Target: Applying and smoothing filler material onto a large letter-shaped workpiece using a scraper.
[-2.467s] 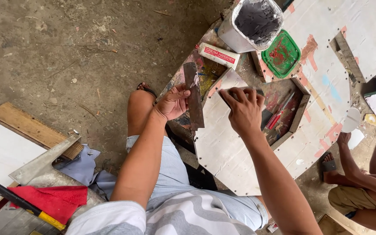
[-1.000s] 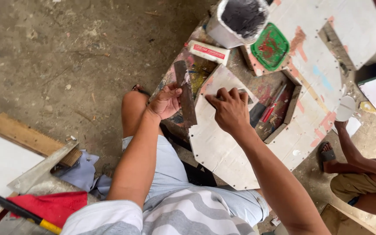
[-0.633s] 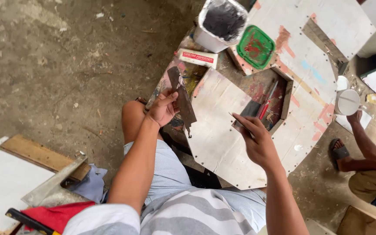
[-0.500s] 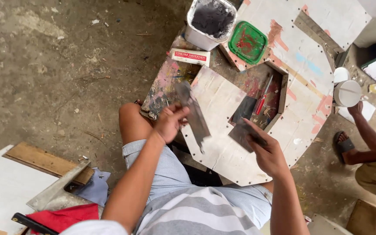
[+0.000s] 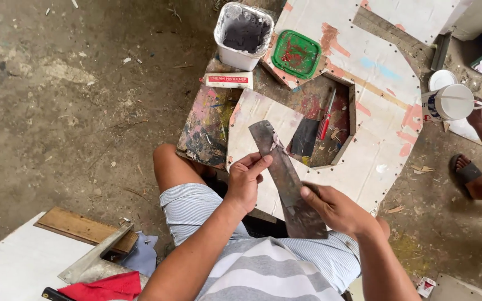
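1. There are two hands at work. Both hold one long, flat, dark metal strip [image 5: 288, 187].
2. The left hand [image 5: 245, 181] pinches the strip near its top end, thumb and fingers closed on its edge.
3. The right hand [image 5: 336, 209] grips the lower, wider end, fingers curled shut around it.
4. The strip tilts, top end up over the white board [image 5: 375, 111], low end over the person's lap.
5. There is one white tub of grey paste [image 5: 244, 34], one green lid [image 5: 296, 54] with red smears and one small flat box [image 5: 229, 80] at the far edge of the board.
6. One red-handled tool [image 5: 324, 118] lies in the open hole in the board.
7. Another person's hand [image 5: 478, 114] holds one white can [image 5: 447, 102] at the right.
8. The bare concrete floor [image 5: 73, 100] on the left has lots of open room.
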